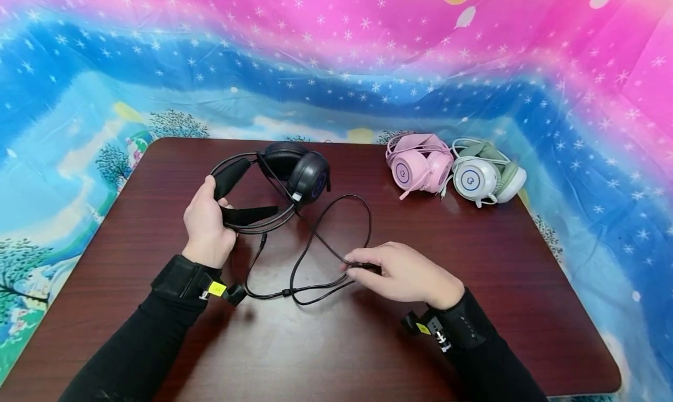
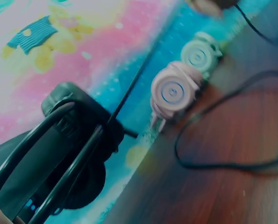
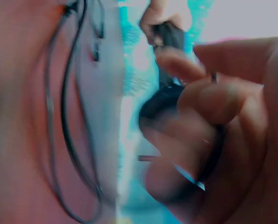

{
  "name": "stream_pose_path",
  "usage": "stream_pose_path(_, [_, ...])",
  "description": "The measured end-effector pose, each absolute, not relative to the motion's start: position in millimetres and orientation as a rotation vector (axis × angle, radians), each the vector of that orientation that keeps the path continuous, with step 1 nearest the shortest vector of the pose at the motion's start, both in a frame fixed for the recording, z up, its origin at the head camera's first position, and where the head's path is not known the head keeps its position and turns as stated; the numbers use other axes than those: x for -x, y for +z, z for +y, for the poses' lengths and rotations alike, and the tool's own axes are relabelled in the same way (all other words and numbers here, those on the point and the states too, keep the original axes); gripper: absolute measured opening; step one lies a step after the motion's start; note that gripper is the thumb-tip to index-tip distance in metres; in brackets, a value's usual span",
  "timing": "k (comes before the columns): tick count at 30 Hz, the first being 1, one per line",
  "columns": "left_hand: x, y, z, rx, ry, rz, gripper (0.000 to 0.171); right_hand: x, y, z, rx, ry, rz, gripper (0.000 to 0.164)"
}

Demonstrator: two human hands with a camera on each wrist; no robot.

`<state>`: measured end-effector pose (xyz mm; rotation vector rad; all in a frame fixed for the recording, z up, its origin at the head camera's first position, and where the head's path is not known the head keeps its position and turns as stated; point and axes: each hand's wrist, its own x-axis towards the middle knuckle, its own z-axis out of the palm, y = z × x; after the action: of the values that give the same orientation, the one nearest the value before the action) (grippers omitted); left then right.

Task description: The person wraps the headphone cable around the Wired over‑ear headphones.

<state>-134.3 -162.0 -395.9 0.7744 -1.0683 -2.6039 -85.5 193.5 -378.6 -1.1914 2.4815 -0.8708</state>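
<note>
My left hand (image 1: 207, 229) grips a black over-ear headset (image 1: 310, 174) by its headband, with the earcups pointing away to the right. Up close in the left wrist view, the headset (image 2: 64, 116) shows its twin band tubes and a thin mic arm. From it a black cable (image 1: 286, 293) runs in loose loops over the table. Part of that cable is pinched between the thumb and fingers of my right hand (image 1: 402, 273). The right wrist view is blurred; there the fingers (image 3: 218, 100) partly hide the headset, and cable strands (image 3: 64, 102) hang beside them.
A pink headset (image 1: 412, 168) and a white-and-green headset (image 1: 475, 177) sit side by side at the back right of the dark wooden table (image 1: 499, 302). A colourful printed cloth (image 1: 326, 57) hangs behind and around the table's edges.
</note>
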Motion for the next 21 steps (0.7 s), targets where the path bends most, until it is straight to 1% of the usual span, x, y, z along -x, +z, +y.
stream_pose_path(2, [133.7, -398.4, -160.4, -0.714, -2.552, -1.122, 0.03, 83.4, -370.8, 198.0, 1.216, -0.923, 2.433, 0.018])
stream_pose_path(4, [134.1, -400.3, -159.8, -0.659, -2.492, -1.137, 0.033, 81.7, -365.4, 202.9, 1.205, -0.991, 2.369, 0.017])
stream_pose_path(9, [135.7, -400.1, -164.0, -0.595, -2.36, -1.143, 0.036, 76.6, -351.1, 212.3, 1.136, -0.984, 2.433, 0.026])
stream_pose_path(13, [130.8, -399.4, -164.3, -0.531, -2.269, -1.286, 0.04, 77.2, -342.5, 219.4, 1.114, -0.976, 2.521, 0.03])
stream_pose_path(17, [126.5, -397.3, -160.6, -0.409, -2.107, -1.455, 0.041, 79.4, -338.7, 226.2, 1.197, -0.93, 2.671, 0.031])
stream_pose_path(21, [123.8, -390.4, -158.3, -0.312, -2.004, -1.542, 0.039, 81.7, -333.4, 230.5, 1.381, -0.834, 2.899, 0.025])
